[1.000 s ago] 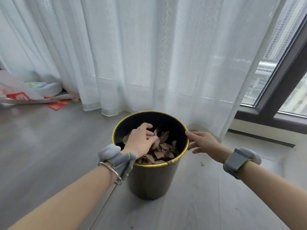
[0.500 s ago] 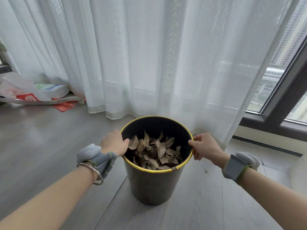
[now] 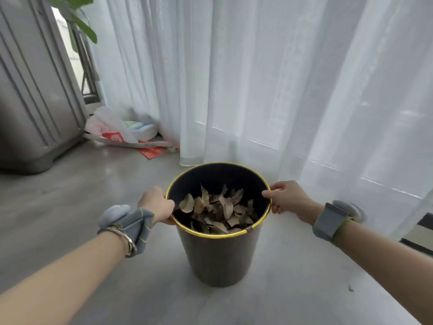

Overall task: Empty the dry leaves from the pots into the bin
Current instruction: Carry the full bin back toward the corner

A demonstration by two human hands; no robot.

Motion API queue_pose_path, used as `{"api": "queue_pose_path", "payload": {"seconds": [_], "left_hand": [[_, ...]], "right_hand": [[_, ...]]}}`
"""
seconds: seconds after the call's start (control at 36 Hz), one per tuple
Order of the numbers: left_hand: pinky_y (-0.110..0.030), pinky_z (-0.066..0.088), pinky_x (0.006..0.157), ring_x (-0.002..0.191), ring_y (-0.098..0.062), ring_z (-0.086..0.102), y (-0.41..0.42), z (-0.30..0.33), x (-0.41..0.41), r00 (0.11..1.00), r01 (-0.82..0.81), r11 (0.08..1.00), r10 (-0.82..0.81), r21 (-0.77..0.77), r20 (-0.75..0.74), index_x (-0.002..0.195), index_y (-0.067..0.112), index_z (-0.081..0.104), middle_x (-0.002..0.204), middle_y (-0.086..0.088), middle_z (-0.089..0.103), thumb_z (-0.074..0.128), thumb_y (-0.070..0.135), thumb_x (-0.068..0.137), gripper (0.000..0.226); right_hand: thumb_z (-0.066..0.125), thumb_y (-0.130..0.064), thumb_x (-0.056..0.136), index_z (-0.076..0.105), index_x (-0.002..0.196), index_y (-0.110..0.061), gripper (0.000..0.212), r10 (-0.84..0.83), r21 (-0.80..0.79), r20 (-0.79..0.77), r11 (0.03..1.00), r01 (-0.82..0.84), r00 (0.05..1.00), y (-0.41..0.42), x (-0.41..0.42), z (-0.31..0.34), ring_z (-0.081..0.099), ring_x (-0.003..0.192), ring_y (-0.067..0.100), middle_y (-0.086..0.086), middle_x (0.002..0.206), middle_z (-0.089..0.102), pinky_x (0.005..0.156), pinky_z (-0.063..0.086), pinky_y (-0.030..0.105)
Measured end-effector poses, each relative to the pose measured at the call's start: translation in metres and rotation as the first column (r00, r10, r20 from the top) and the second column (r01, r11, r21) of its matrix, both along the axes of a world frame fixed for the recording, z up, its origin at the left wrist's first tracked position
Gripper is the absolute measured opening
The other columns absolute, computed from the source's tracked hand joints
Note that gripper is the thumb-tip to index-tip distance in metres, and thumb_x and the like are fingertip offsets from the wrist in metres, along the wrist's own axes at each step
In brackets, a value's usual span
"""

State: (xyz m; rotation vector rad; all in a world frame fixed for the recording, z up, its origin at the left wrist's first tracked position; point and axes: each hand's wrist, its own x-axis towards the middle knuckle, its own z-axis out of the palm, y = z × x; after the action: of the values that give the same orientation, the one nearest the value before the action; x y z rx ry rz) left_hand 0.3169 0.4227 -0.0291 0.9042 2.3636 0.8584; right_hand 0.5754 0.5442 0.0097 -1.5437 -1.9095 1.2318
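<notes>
A dark round bin (image 3: pixel 218 256) with a yellow rim stands on the grey floor in front of me. Dry brown leaves (image 3: pixel 216 211) lie heaped inside it. My left hand (image 3: pixel 155 206) grips the rim on the left side, fingers curled over the edge. On the opposite side my right hand (image 3: pixel 284 198) grips the rim in the same way. Both wrists wear grey bands. No pot is in view.
White sheer curtains (image 3: pixel 269 85) hang right behind the bin. A grey ribbed cabinet (image 3: pixel 30 102) stands at the left. Plastic bags and red paper (image 3: pixel 126 132) lie on the floor by the curtain. Green plant leaves (image 3: pixel 77 17) show at the top left.
My left hand came out of the leaves and took hold of the bin's left rim; my right hand closed on the right rim. The view has swung left.
</notes>
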Motion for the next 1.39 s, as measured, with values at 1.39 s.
{"api": "queue_pose_path", "payload": {"seconds": [1.39], "left_hand": [[-0.048, 0.059, 0.069, 0.078, -0.042, 0.067, -0.502, 0.005, -0.141, -0.134, -0.991, -0.136, 0.983, 0.006, 0.124, 0.099, -0.001, 0.046, 0.094, -0.021, 0.058, 0.051, 0.007, 0.088, 0.014]], "right_hand": [[0.046, 0.005, 0.085, 0.055, 0.085, -0.001, 0.011, 0.905, -0.358, -0.056, 0.377, -0.854, 0.422, -0.438, -0.438, -0.019, 0.055, 0.045, 0.016, 0.004, 0.059, 0.055, 0.037, 0.048, 0.019]]}}
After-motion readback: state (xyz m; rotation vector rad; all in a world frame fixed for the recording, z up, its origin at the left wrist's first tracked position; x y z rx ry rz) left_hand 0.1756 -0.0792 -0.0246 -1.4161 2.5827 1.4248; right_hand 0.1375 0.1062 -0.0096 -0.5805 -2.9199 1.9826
